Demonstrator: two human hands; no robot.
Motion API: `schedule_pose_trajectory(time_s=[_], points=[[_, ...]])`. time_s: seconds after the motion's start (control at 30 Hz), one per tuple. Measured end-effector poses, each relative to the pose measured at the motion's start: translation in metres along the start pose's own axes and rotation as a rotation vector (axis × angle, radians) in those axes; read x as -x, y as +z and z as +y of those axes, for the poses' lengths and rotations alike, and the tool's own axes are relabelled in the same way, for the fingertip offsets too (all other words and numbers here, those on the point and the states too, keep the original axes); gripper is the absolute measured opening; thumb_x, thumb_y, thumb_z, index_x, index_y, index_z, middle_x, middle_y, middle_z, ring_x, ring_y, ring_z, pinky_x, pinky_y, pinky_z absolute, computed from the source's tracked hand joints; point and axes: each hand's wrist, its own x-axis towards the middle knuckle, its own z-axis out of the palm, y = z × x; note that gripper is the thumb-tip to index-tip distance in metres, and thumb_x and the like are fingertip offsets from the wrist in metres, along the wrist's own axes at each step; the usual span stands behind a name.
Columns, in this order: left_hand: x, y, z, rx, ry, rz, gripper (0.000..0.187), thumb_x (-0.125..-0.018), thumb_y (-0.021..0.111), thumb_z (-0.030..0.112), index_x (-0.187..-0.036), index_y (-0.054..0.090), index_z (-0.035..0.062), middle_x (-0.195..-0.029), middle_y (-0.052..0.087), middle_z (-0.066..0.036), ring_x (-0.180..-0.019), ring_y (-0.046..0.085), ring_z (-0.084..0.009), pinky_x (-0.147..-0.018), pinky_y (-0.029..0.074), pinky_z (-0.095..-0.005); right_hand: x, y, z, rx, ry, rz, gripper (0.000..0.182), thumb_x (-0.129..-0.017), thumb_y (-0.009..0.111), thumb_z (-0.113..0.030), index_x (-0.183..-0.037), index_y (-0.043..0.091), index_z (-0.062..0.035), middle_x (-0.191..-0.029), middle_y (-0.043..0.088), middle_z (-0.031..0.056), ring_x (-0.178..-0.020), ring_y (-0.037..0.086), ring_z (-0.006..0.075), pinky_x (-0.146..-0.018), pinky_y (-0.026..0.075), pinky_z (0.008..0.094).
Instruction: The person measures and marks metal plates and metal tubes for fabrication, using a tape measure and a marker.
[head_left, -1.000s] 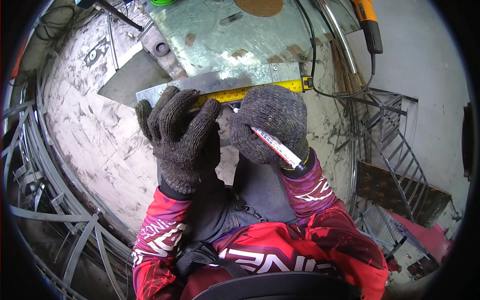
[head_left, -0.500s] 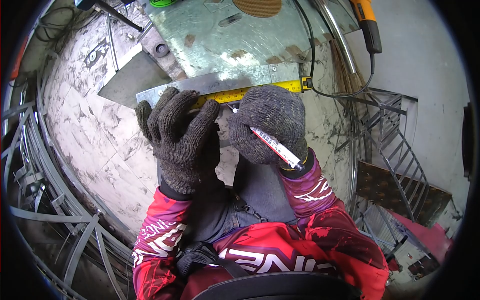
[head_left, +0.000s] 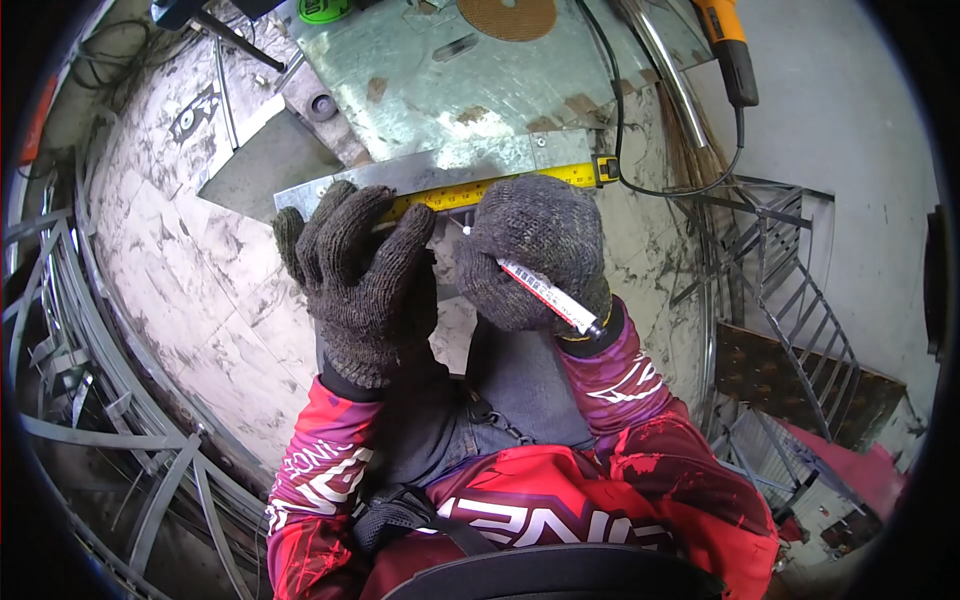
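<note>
My left hand (head_left: 355,270), in a dark knitted glove, has its fingers bent over the left end of a flat metal strip (head_left: 420,165) and the yellow tape measure (head_left: 480,188) along its near edge. The tape's case (head_left: 606,169) rests at the strip's right end. In my gloved right hand (head_left: 535,255) is a white marker pen (head_left: 550,298), its dark end pointing toward my wrist. A small white tip shows on the other side of that fist, just below the tape.
Beyond the strip lies a scuffed metal plate (head_left: 420,90) with a brown cutting disc (head_left: 508,14) on it. An orange power tool (head_left: 728,50) with a black cord is at upper right. Bent metal strips (head_left: 110,350) crowd the left, and a metal frame (head_left: 790,290) lies right.
My right hand has shifted very slightly left and toward me with the marker pen. The tape's case sits a touch farther left in view. My left hand stays almost still.
</note>
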Motion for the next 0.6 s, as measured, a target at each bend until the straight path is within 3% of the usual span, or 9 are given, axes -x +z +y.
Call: schedule_pose_trajectory(time_s=[0.07,0.1,0.17,0.23,0.27,0.33,0.4,0.5,0.6], points=[[0.0,0.0,0.0,0.007,0.008,0.003,0.045,-0.078,0.074,0.013,-0.122,0.076,0.0212,-0.133,0.063,-0.009,-0.135,0.054,-0.0353,-0.122,0.025,-0.06,0.003,0.002,0.002,-0.011,-0.015,0.021,0.023,-0.078,0.083,-0.019,-0.096,0.069,-0.0136,-0.094,0.071,0.011,-0.085,0.071,0.0317,-0.075,0.056,0.0451],[-0.001,0.002,0.0,0.002,0.015,0.023,0.045,-0.078,0.073,0.013,-0.123,0.076,0.0208,-0.133,0.063,-0.009,-0.134,0.055,-0.0354,-0.123,0.025,-0.0598,-0.002,0.005,0.002,-0.352,0.068,0.173,0.025,-0.077,0.085,-0.016,-0.096,0.069,-0.0113,-0.094,0.071,0.0123,-0.085,0.071,0.0308,-0.075,0.057,0.0424],[-0.003,0.003,-0.001,-0.007,0.036,0.048,0.045,-0.078,0.073,0.013,-0.123,0.075,0.0203,-0.133,0.063,-0.01,-0.134,0.055,-0.0355,-0.123,0.026,-0.0597,-0.007,-0.014,-0.003,-0.504,0.149,0.292,0.01,-0.092,0.075,-0.005,-0.095,0.066,-0.0015,-0.092,0.068,0.0125,-0.079,0.068,0.0226,-0.072,0.056,0.0367],[-0.003,0.002,-0.003,0.001,0.065,0.049,0.044,-0.079,0.073,0.013,-0.122,0.074,0.0194,-0.131,0.063,-0.01,-0.132,0.056,-0.0357,-0.123,0.026,-0.0597,0.003,-0.024,-0.002,-0.4,0.402,0.475,0.012,-0.096,0.069,0.0,-0.108,0.067,0.0003,-0.092,0.071,0.0124,-0.088,0.068,0.0211,-0.078,0.058,0.037],[-0.003,0.003,-0.004,-0.004,0.078,0.056,0.044,-0.079,0.073,0.013,-0.122,0.074,0.0194,-0.131,0.063,-0.01,-0.132,0.056,-0.0357,-0.123,0.026,-0.0597,0.013,-0.026,0.02,-0.404,0.304,0.556,0.018,-0.097,0.067,0.002,-0.114,0.069,-0.0012,-0.096,0.072,0.0122,-0.094,0.07,0.0224,-0.085,0.057,0.0375],[-0.004,0.004,-0.004,-0.009,0.077,0.055,0.043,-0.079,0.073,0.013,-0.122,0.073,0.019,-0.13,0.064,-0.011,-0.131,0.057,-0.0361,-0.123,0.026,-0.0603,0.024,-0.055,0.036,-0.001,0.305,0.435,0.029,-0.096,0.073,-0.008,-0.124,0.068,-0.0021,-0.103,0.074,0.0102,-0.099,0.07,0.0226,-0.092,0.055,0.0381],[-0.009,0.002,-0.002,-0.023,0.097,0.096,0.039,-0.079,0.073,0.013,-0.117,0.073,0.0174,-0.126,0.065,-0.011,-0.129,0.058,-0.0356,-0.12,0.031,-0.0607,0.05,-0.046,0.067,-0.091,0.35,0.469,0.04,-0.094,0.077,-0.015,-0.131,0.065,-0.0023,-0.116,0.072,0.0096,-0.11,0.068,0.0221,-0.098,0.053,0.0372],[-0.022,-0.01,-0.002,0.094,0.074,0.04,0.032,-0.075,0.073,0.013,-0.107,0.072,0.0145,-0.114,0.067,-0.011,-0.115,0.062,-0.035,-0.106,0.044,-0.0538,0.077,-0.029,0.099,-0.305,0.376,0.316,0.068,-0.076,0.076,0.0,-0.141,0.057,-0.0048,-0.134,0.064,0.0138,-0.127,0.06,0.0288,-0.113,0.045,0.0428],[-0.033,-0.023,0.0,0.074,0.076,-0.056,0.023,-0.08,0.075,0.014,-0.103,0.073,0.0119,-0.111,0.068,-0.011,-0.107,0.063,-0.0356,-0.096,0.048,-0.0504,0.081,-0.014,0.111,-0.253,0.519,0.136,0.068,-0.074,0.078,0.001,-0.138,0.058,-0.0054,-0.132,0.065,0.0149,-0.125,0.062,0.0284,-0.11,0.048,0.0403]])
